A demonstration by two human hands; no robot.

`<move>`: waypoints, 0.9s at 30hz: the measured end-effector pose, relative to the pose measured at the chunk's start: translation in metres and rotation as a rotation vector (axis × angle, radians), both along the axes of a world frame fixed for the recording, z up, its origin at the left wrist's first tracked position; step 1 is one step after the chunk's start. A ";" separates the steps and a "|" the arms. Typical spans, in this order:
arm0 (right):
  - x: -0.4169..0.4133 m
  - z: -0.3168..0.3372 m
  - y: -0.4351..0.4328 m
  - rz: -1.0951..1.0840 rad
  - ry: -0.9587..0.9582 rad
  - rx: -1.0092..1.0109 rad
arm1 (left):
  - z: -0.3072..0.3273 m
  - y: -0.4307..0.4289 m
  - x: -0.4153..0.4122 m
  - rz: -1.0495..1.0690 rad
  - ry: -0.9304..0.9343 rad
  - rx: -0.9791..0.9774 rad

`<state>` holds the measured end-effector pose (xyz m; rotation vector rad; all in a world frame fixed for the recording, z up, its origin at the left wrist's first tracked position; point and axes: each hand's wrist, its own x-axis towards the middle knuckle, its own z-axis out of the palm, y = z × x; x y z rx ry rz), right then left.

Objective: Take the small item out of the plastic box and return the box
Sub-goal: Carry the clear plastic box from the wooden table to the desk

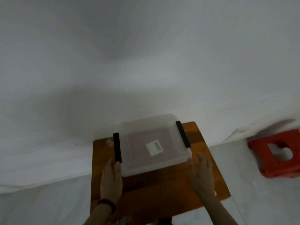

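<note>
Head view, scanning left to right. Left hand (112, 177) lying flat, fingers straight and together, reaching forward along the left edge of the box (152, 145); fingertips touching the near-left corner just below the left black clip (117, 147). Not gripping anything. Wearing a dark band (107, 203) at the wrist. Box sitting closed, lid on, toward the far end of the brown table (162, 192), slightly rotated, long axis running roughly left-right, with a white label (154, 147) showing on top. Small item not showing clearly through the cloudy plastic; cannot tell where inside. Right black clip (183, 133) closed on the far-right edge. Right hand (202, 174) spread open, empty, hovering just beside the near-right corner, contact uncertain. Box lying straight ahead of both hands, left hand nearer its clip. Likely calling for releasing both clips next. Red stool (276, 155) standing well apart at far right.
</note>
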<state>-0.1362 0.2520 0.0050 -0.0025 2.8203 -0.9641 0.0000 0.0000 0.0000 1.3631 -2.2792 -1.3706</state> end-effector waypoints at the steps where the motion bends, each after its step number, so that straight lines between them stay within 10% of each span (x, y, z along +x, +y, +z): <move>1: -0.020 0.005 -0.009 -0.006 0.025 -0.027 | -0.001 -0.010 -0.015 0.024 0.036 0.008; 17: -0.085 -0.018 -0.041 0.163 -0.198 -0.278 | -0.004 -0.018 -0.059 0.147 0.084 -0.058; 27: -0.015 0.002 -0.069 0.327 -0.207 -0.470 | 0.045 -0.008 0.053 0.485 0.153 -0.141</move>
